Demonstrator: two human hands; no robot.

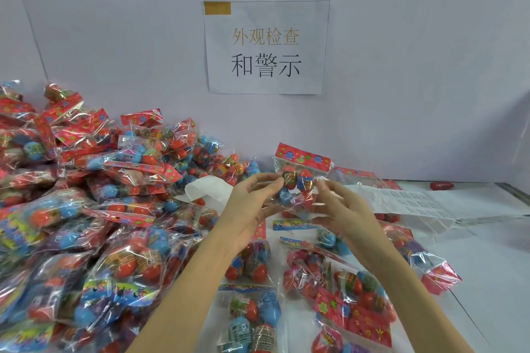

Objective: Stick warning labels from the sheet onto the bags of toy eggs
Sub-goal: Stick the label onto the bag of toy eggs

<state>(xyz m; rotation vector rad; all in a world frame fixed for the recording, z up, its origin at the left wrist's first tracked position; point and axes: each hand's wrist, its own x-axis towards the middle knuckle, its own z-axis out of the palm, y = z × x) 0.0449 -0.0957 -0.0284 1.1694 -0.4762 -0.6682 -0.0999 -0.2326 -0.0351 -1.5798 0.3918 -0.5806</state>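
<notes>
A clear bag of toy eggs (298,172) with a red flowered header is held upright in the air over the table. My left hand (252,203) grips its left side with thumb and fingers. My right hand (341,206) is at the bag's right side, fingers spread and touching the plastic; whether a label is on a fingertip I cannot tell. The label sheet (407,200), a long white strip with rows of printed labels, lies on the table to the right, behind my right hand.
A big heap of egg bags (86,195) fills the left. Several more bags (329,281) lie flat under my arms. A curled white backing strip (206,189) rests by the heap. A loose red egg (441,186) lies far right. A paper sign (266,46) hangs on the wall.
</notes>
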